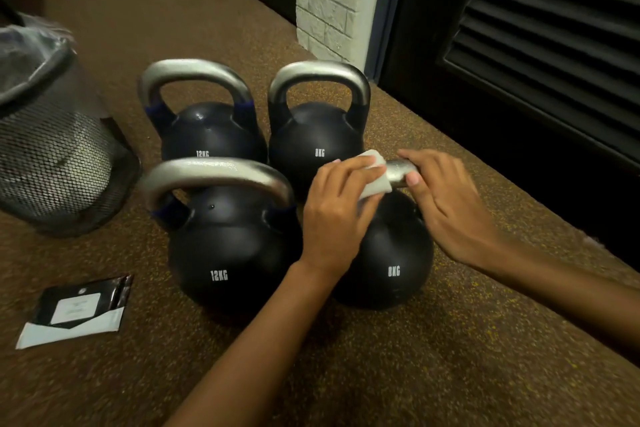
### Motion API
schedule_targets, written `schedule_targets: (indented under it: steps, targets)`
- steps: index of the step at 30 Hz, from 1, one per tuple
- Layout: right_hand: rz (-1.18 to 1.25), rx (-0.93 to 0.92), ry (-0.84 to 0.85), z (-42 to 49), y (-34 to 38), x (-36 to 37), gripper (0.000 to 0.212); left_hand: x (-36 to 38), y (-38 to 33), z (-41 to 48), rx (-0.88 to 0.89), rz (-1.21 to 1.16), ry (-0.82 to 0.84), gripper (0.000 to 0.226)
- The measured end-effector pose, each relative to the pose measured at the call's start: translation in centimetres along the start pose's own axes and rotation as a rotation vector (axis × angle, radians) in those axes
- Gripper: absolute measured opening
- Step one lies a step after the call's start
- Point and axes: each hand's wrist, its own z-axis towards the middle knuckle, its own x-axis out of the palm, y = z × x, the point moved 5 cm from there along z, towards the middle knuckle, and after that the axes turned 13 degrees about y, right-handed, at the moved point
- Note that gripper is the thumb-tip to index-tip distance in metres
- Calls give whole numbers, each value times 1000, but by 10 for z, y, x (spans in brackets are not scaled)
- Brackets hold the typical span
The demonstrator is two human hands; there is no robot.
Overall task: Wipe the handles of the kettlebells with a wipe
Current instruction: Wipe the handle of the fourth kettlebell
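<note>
Head view: four black kettlebells with grey metal handles are seen standing upright in a two-by-two cluster on a speckled brown floor point(450, 374). Within the cluster, the near 8KG kettlebell point(391, 264) is set at five o'clock, the near 12KG kettlebell point(228, 253) at seven o'clock, the far 12KG kettlebell point(211, 136) at eleven o'clock and the far 8KG kettlebell point(311, 142) at one o'clock. The neighbours are packed close, and whether they touch cannot be told.

The handle point(400, 172) of the near 8KG kettlebell is largely covered by both hands, only a short bare stretch being shown between them. A white wipe point(375, 177) is wrapped over the left part of that handle and is grasped there by the left hand point(336, 215), whose fingers are curled round it. The right part of the handle is grasped by the right hand point(446, 205), the fingers being curled over the top and the thumb laid against the bare metal just beside the wipe.

From the cluster, a black mesh bin point(52, 149) lined with a clear bag is placed at nine o'clock, and a flat black-and-white packet point(76, 312) is laid on the floor at eight o'clock. A white block pillar point(329, 1) and dark louvred doors point(554, 28) are seen from twelve to three o'clock.
</note>
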Motion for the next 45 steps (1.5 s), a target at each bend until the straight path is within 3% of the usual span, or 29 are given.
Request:
schedule_targets:
  steps: [5, 13, 19, 22, 29, 37, 41, 45]
  targets:
    - [-1, -6, 3, 0, 0, -1, 52, 5, 5, -4, 49, 47, -54, 32]
    - [-26, 5, 10, 0, 0, -1, 49, 0, 23, -33, -267, -278, -191, 45]
    - [-16, -10, -9, 0, 0, 0, 49, -3, 4, -5, -84, -81, 4, 35]
    - [-37, -8, -2, 0, -1, 1, 49, -1, 10, -8, -64, -153, 15, 37]
    - [-32, -9, 11, -2, -2, 0, 49, 10, 41, -46, -492, -560, -58, 44]
    - [-31, 8, -26, -2, -3, 4, 48, 2, 16, -10, -160, -358, 124, 45]
    - [-25, 11, -54, -2, -2, 5, 45, 9, 27, -26, -266, -502, 192, 46]
    - [-13, 6, -64, -2, -3, 5, 44, 9, 34, -25, -405, -584, 156, 49]
